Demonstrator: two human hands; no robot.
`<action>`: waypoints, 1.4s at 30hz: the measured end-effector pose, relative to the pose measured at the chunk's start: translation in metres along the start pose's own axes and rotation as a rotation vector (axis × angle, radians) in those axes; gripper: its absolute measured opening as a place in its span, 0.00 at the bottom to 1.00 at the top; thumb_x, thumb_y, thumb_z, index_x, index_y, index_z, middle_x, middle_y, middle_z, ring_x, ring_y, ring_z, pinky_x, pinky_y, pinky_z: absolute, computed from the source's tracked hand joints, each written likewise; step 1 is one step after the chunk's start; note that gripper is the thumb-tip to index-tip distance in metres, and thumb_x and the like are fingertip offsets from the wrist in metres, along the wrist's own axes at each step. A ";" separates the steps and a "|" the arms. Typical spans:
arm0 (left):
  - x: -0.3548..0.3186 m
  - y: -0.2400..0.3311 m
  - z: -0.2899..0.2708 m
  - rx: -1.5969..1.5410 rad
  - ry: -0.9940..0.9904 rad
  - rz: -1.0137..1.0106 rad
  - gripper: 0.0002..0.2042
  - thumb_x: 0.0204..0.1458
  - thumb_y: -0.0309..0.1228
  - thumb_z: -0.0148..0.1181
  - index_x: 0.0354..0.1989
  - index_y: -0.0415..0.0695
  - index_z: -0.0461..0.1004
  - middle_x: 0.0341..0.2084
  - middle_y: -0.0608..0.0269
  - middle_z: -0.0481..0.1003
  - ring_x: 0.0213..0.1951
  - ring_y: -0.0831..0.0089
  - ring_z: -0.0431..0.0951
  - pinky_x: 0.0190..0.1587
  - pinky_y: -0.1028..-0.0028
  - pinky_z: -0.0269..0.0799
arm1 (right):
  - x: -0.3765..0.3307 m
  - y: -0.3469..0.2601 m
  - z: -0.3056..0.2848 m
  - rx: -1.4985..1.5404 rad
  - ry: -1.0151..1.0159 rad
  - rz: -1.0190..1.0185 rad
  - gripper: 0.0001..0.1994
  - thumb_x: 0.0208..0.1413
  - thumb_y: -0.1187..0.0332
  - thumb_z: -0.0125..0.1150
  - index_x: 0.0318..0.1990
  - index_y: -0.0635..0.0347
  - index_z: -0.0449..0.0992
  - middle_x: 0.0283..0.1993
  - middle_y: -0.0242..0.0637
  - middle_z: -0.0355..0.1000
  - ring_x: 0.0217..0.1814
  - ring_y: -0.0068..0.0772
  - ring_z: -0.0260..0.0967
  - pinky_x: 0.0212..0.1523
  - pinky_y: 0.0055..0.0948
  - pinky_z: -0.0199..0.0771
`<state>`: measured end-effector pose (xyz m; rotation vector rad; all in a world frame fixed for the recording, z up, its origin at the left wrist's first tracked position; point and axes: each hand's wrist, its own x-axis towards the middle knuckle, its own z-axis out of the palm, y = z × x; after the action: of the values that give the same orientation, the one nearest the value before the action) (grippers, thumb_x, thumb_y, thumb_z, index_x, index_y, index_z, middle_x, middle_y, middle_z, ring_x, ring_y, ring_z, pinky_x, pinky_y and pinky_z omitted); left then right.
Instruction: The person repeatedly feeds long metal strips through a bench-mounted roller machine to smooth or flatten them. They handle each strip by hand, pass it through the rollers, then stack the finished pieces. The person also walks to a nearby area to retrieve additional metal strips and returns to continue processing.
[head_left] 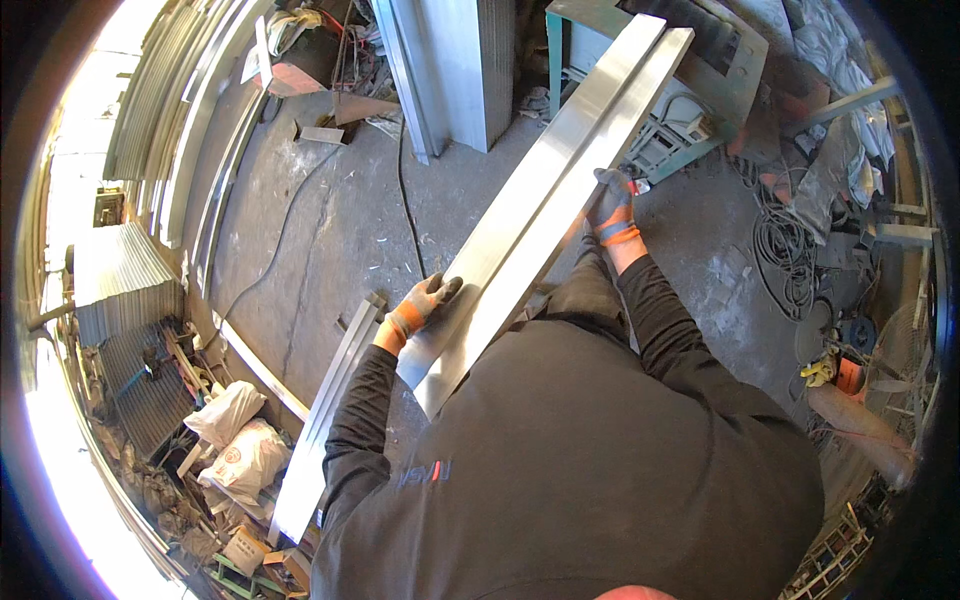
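Note:
A long, shiny metal profile with a lengthwise groove slants across the middle, in front of my chest. Its near end lies close to my body, and its far end reaches up over a green-framed machine. My left hand, in an orange and grey work glove, grips the profile's left edge near the close end. On the opposite edge, farther along, my right hand in a matching glove is closed around the metal. Some fingers of both hands are hidden by the profile.
Another metal profile lies beside my left arm. Tall metal profiles stand ahead, left of the green-framed machine. A black cable crosses the floor. Coiled hoses lie right; white sacks and corrugated sheets are left.

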<state>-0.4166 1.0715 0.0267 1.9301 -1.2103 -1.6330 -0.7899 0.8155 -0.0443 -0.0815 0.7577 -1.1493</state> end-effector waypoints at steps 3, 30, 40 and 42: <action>0.002 -0.001 -0.002 -0.003 -0.087 -0.117 0.28 0.77 0.51 0.55 0.66 0.36 0.80 0.55 0.66 0.84 0.54 0.77 0.78 0.62 0.72 0.73 | 0.003 -0.006 -0.006 -0.011 -0.142 -0.114 0.16 0.68 0.56 0.64 0.54 0.56 0.81 0.53 0.40 0.81 0.56 0.43 0.80 0.64 0.42 0.80; -0.048 0.113 0.095 0.138 0.084 0.005 0.20 0.68 0.45 0.68 0.56 0.41 0.83 0.47 0.51 0.87 0.51 0.54 0.87 0.54 0.61 0.81 | 0.094 -0.068 0.029 -0.271 0.243 -0.497 0.23 0.67 0.57 0.75 0.62 0.61 0.84 0.57 0.30 0.84 0.54 0.27 0.79 0.56 0.30 0.79; 0.255 0.251 0.151 0.017 0.078 0.056 0.28 0.69 0.54 0.66 0.57 0.37 0.82 0.46 0.39 0.86 0.49 0.45 0.88 0.54 0.56 0.81 | 0.305 -0.290 0.021 -1.810 0.594 -0.904 0.32 0.71 0.55 0.62 0.78 0.58 0.70 0.78 0.55 0.69 0.80 0.61 0.66 0.81 0.49 0.63; 0.327 0.300 0.176 0.040 0.059 0.030 0.29 0.69 0.55 0.65 0.57 0.36 0.82 0.46 0.34 0.85 0.49 0.42 0.87 0.54 0.55 0.81 | 0.367 -0.353 0.022 -2.139 0.324 -1.178 0.30 0.70 0.58 0.60 0.77 0.56 0.72 0.82 0.51 0.66 0.83 0.58 0.62 0.84 0.51 0.58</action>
<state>-0.7014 0.6910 -0.0154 1.9596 -1.2515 -1.5373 -0.9854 0.3451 -0.0599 -2.4001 2.0511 -0.7916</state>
